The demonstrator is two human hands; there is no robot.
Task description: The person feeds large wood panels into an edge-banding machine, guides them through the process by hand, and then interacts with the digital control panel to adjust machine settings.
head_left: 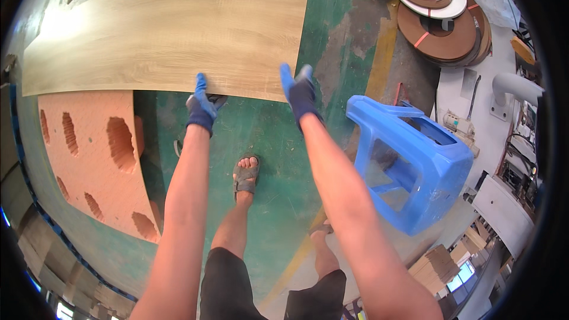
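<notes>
A long board with a light wood-grain face (178,32) stretches across the upper left. My left hand (203,106), in a blue and dark glove, grips its near edge, thumb on top and fingers partly hidden below. At the near right corner is my right hand (301,92), gloved alike. Its thumb reaches over the board's face, while the fingers point away outside the right edge, apart from the thumb.
An orange block with rough holes (92,160) stands left, partly under the board. To the right is a blue plastic stool (415,160) on its side. Rolls of brown and white edging strip (438,35) lie at the upper right. My sandaled foot (246,175) is on the green floor.
</notes>
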